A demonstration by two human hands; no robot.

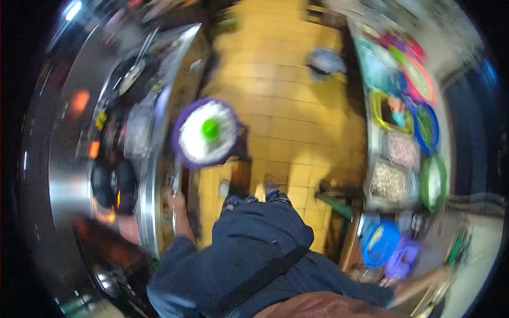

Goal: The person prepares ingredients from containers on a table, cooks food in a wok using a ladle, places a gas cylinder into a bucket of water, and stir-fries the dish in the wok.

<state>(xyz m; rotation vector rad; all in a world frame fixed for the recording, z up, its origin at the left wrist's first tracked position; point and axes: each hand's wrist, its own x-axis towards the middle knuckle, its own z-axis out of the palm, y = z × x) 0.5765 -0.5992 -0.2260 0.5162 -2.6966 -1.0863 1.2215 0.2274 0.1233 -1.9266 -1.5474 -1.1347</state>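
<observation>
My left hand (177,202) is at the front panel of the steel stove (154,212), its fingers bent against the controls. What they grip there is too blurred to make out. A dark wok (114,183) sits on the stove behind that hand, with orange flame showing at its near edge. Far to the right, my right hand (437,276) reaches out beside long thin sticks (432,299) and a green object (456,249). Motion smears its fingers, so whether it holds anything is unclear.
Left of my legs stands a purple basin (180,143) of white contents with a green bowl (210,129) on top. A blue basket (380,244), a green basin (442,185) and several food trays line the right-hand counter. Yellow tiled floor (281,111) runs between.
</observation>
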